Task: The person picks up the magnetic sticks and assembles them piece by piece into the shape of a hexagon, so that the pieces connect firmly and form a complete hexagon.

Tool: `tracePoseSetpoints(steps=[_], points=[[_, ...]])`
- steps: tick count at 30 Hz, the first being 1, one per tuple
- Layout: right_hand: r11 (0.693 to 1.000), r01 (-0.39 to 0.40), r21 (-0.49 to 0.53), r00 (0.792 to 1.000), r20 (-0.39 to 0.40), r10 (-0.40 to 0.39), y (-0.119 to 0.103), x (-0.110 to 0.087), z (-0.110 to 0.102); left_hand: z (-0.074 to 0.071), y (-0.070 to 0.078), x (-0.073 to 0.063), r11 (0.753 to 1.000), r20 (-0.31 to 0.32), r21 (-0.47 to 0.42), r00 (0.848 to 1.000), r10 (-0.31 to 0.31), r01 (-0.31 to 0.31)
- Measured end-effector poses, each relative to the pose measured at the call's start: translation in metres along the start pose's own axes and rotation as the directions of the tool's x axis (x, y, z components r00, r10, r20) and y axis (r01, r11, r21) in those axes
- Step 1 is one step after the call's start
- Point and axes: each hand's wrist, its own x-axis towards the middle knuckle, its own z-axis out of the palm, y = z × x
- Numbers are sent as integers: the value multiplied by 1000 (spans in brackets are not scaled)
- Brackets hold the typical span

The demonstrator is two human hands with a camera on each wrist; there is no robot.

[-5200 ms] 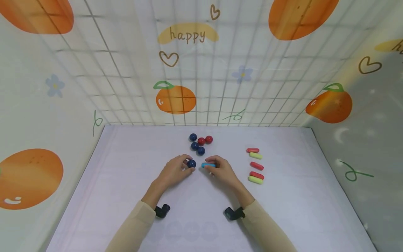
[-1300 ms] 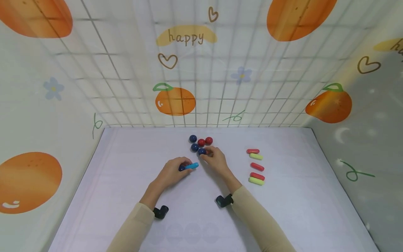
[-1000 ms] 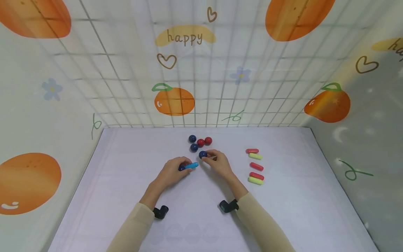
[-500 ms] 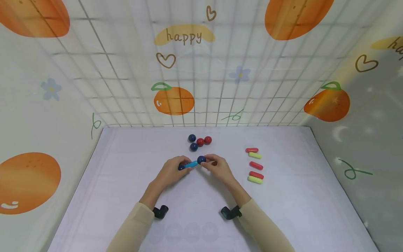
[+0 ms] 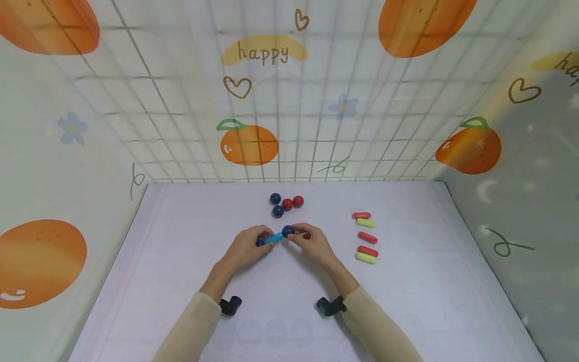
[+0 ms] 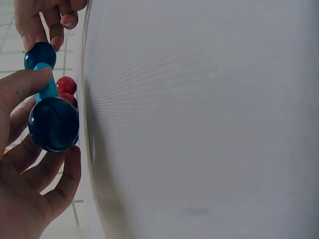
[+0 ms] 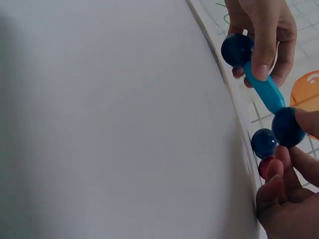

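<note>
My left hand [image 5: 248, 246] pinches a light blue rod [image 7: 267, 92] between thumb and fingers. One dark blue ball [image 6: 54, 124] sits at the rod's near end, close to the left palm. At the other end, a second dark blue ball [image 5: 288, 231] touches the rod, and my right hand [image 5: 316, 245] pinches it by thumb and fingertips. Rod and balls form one line between the hands, just above the white table. Beyond the hands lie two loose dark blue balls [image 5: 278, 211] and two red balls [image 5: 287, 204].
To the right on the white table [image 5: 181, 211] lie red rods [image 5: 368, 237] and yellow-green rods [image 5: 366, 258], some side by side. A patterned cloth wall [image 5: 190, 151] rises behind the table. Each wrist carries a black camera [image 5: 331, 306].
The right hand has taken a dark blue ball from the group and brought it toward me, against the rod's free end. Earlier, that hand held the rod, which the left hand now holds.
</note>
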Motion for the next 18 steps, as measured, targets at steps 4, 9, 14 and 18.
tracePoseSetpoints(steps=[4,9,14,18], points=[[999,-6,-33,998,58,8,0,1,-1,-1,1,-1,1000,43,10,999,-25,24],[996,-15,-84,995,96,23,1,3,-2,-1,4,0,999,70,42,997,-32,29],[996,11,-93,994,113,0,3,5,0,-1,6,4,999,85,48,996,-4,0],[996,37,-85,993,119,-26,3,5,2,1,8,8,1000,101,16,995,21,-22]])
